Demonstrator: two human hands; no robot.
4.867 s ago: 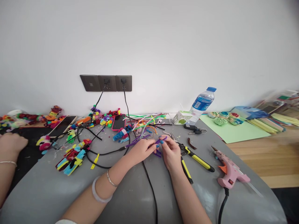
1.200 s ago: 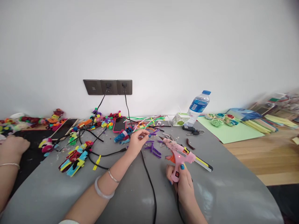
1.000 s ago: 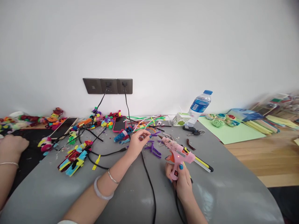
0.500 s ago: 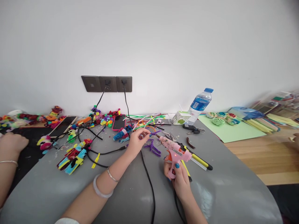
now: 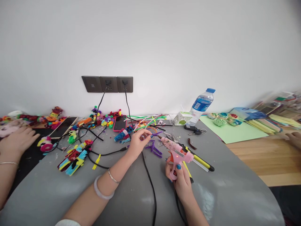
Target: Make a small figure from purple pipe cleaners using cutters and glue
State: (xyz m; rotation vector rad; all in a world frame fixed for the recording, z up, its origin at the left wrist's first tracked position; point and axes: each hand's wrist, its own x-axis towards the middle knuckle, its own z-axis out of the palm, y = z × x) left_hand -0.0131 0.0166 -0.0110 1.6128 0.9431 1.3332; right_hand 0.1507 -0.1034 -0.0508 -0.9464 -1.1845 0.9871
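My right hand grips the handle of a pink glue gun whose nozzle points up-left; a red light glows on its body. My left hand pinches a short purple pipe-cleaner piece just above the grey table, right beside the gun's nozzle. More purple pipe-cleaner bits lie on the table between my hands. A black cord runs between my forearms.
Yellow-handled pliers lie behind the gun. A water bottle, small carton, keys, phones, pipe-cleaner figures and wall sockets crowd the back. Green paper lies right. Another person's hand rests left; another hand shows far right.
Earlier both hands twisted purple pipe cleaner; my right hand has since picked up the glue gun and brought its nozzle toward the held piece. The person's hand at left opened out.
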